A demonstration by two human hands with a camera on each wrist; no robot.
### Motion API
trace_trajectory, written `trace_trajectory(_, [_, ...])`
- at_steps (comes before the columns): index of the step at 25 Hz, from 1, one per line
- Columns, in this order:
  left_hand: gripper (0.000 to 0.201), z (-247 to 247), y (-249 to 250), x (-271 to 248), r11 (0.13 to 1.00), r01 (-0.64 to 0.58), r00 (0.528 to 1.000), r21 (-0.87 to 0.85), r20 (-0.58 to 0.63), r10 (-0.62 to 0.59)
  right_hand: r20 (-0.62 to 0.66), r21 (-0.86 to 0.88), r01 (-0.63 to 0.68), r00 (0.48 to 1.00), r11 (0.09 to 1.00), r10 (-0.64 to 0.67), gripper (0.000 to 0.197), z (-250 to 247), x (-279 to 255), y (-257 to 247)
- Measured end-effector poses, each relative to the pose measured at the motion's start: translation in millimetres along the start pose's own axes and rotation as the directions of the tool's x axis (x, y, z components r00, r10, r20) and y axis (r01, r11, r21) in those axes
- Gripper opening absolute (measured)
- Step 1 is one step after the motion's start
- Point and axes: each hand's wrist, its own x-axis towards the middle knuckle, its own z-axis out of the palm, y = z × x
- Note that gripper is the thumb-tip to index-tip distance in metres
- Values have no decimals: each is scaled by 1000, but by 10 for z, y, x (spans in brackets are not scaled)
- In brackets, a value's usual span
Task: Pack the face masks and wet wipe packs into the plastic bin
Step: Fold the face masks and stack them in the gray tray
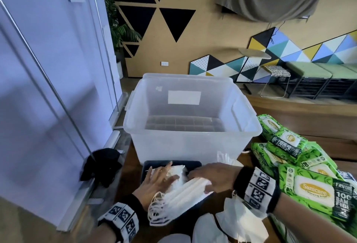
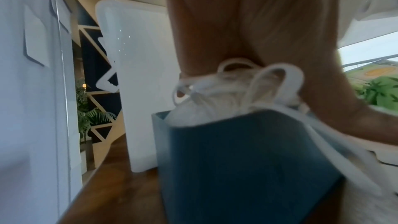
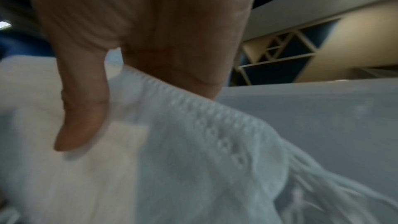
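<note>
A stack of white face masks point(image 1: 179, 194) lies half out of a dark blue box point(image 1: 149, 166) just in front of the clear plastic bin point(image 1: 193, 132). My left hand point(image 1: 166, 177) holds the stack's left end, with the ear loops point(image 2: 237, 81) bunched between fingers and thumb above the box point(image 2: 247, 159). From the right, my right hand point(image 1: 202, 179) lies over the stack and pinches a mask point(image 3: 193, 142) between thumb and fingers. Green wet wipe packs point(image 1: 301, 165) are piled to the right. Nothing shows inside the bin.
More loose white masks point(image 1: 235, 221) lie on the wooden table near its front edge. A white partition point(image 1: 48, 88) stands close on the left, with a black cloth point(image 1: 102, 163) at its foot. The bin wall point(image 2: 140, 91) rises right behind the box.
</note>
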Motion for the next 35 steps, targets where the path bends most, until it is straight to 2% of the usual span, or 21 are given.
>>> trace_trajectory(1, [95, 15, 32, 12, 998, -30, 999, -49, -28, 28, -48, 90, -47, 998, 995, 52, 55, -91, -67, 29])
trace_trajectory(2, [97, 19, 61, 3, 997, -29, 1000, -77, 3, 29, -126, 179, -69, 988, 982, 93, 53, -168, -80, 47])
trace_trajectory(5, [97, 73, 145, -39, 990, 24, 1000, -138, -8, -25, -403, 341, -42, 896, 939, 186, 48, -266, 140, -40])
trace_trajectory(8, [92, 134, 220, -89, 976, 1, 997, -219, -79, -18, -470, 468, -27, 839, 883, 275, 44, -148, 528, -165])
trace_trajectory(10, [91, 135, 271, -93, 972, 4, 996, -234, -84, -25, -467, 432, -54, 840, 900, 275, 44, -47, 730, -205])
trace_trajectory(14, [91, 138, 304, -86, 978, 64, 991, -200, -105, -86, -367, 175, -187, 898, 967, 240, 44, 201, 950, -219])
trace_trajectory(17, [87, 166, 286, -96, 978, 58, 982, -201, -167, -93, -339, 24, -241, 911, 970, 235, 44, 328, 1038, -223])
trace_trajectory(20, [86, 187, 304, -93, 979, 62, 981, -195, -168, -95, -313, -68, -296, 913, 953, 262, 39, 389, 1184, -276])
trace_trajectory(24, [92, 173, 302, -83, 982, 57, 986, -182, -143, -84, -293, -133, -317, 918, 939, 268, 34, 409, 1352, -258])
trace_trajectory(27, [87, 195, 279, -92, 983, 56, 989, -174, -128, -79, -254, -154, -290, 936, 945, 245, 28, 433, 1383, -260])
trace_trajectory(31, [90, 200, 290, -89, 983, 42, 986, -180, -151, -70, -192, -78, -249, 954, 965, 231, 35, 440, 1277, -202])
trace_trajectory(33, [91, 170, 295, -59, 986, 36, 978, -162, -196, -68, -212, -77, -213, 958, 974, 193, 40, 402, 1176, -162])
trace_trajectory(35, [90, 132, 290, -38, 988, 36, 971, -147, -230, -70, -275, -146, -224, 945, 963, 178, 35, 350, 1108, -176])
